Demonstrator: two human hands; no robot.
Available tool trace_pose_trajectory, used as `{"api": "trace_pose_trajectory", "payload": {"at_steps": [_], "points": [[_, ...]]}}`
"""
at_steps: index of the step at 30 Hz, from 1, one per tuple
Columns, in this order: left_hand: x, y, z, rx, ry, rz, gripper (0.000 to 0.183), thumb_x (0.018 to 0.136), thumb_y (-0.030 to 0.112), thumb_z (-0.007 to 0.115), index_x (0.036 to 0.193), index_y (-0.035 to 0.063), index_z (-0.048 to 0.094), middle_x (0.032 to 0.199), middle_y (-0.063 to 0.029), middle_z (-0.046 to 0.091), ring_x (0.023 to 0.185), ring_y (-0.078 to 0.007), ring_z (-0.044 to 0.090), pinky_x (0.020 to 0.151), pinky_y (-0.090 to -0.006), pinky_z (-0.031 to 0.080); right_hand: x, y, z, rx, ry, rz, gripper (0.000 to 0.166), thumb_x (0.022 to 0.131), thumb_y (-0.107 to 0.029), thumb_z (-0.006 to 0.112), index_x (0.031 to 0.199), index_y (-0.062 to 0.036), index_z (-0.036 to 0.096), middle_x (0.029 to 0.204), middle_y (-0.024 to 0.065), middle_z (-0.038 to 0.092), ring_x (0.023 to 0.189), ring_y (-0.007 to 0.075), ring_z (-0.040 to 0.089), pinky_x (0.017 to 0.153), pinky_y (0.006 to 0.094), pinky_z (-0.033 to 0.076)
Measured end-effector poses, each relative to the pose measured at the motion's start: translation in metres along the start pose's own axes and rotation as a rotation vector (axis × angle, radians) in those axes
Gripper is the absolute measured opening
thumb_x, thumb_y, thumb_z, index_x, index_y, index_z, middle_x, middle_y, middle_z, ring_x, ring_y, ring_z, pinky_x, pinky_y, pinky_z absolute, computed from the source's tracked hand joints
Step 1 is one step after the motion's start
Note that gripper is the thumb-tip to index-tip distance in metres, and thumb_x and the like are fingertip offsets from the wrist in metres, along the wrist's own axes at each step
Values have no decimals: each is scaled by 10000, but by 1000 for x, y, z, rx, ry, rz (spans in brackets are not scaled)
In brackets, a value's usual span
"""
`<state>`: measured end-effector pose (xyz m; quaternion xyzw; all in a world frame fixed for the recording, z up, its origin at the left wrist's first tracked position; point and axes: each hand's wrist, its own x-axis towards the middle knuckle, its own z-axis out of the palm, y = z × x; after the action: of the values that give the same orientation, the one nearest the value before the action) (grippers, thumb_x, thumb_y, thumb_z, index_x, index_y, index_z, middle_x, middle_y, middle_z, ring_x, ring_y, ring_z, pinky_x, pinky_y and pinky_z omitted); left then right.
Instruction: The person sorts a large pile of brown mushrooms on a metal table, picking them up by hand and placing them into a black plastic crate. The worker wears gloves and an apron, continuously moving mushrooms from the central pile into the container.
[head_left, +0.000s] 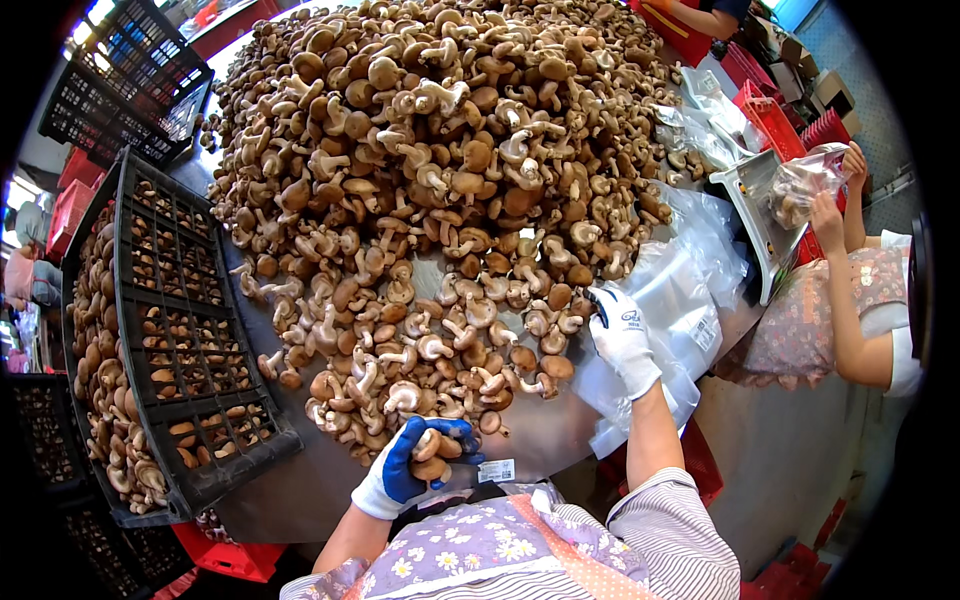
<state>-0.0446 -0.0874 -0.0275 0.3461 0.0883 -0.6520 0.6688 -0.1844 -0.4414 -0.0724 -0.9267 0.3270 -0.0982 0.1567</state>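
My left hand (420, 461), in a white glove with a blue coated palm, is palm up near the table's front edge and holds several brown mushrooms (431, 457). My right hand (624, 341), in the same kind of glove, is palm down at the right edge of the mushroom pile (450, 165); its fingertips are at the mushrooms and partly hidden. Beside it, clear plastic bags (679, 289) lie in overlapping layers. A small white label (496, 471) with writing lies by my left fingertips.
A black plastic crate (199, 454) full of mushrooms leans at the left, with empty-looking black crates (127, 90) behind. At the right, a co-worker's hands (829, 217) hold a clear bag (795, 187) of mushrooms over a metal tray (757, 217). Another person's arm (697, 19) is at the top right.
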Motion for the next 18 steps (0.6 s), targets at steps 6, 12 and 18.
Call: {"api": "trace_pose_trajectory", "payload": {"at_steps": [6, 12, 18], "points": [[4, -1, 5, 202, -137, 131, 538, 1045, 457, 390, 1023, -28, 621, 1085, -163, 662, 732, -131, 526, 656, -266, 429, 5, -9, -2, 161, 44, 141, 388, 824, -122, 606, 1206, -54, 620, 1150, 186, 619, 1072, 354, 600, 958, 440, 469], [2, -6, -6, 229, -35, 176, 440, 1065, 344, 364, 999, -17, 607, 1089, -168, 668, 785, -165, 564, 631, -238, 424, -1, -37, -12, -97, 302, 173, 290, 861, -227, 664, 1121, -103, 640, 1006, 150, 669, 886, 306, 645, 776, 419, 500], [-8, 7, 11, 199, -7, 157, 410, 1059, 305, 408, 1229, -35, 562, 1121, -180, 658, 1052, -250, 639, 604, -200, 392, -21, -54, -5, -377, -61, 13, 274, 821, -212, 674, 1078, -121, 646, 1011, 131, 629, 958, 317, 613, 837, 426, 484]]}}
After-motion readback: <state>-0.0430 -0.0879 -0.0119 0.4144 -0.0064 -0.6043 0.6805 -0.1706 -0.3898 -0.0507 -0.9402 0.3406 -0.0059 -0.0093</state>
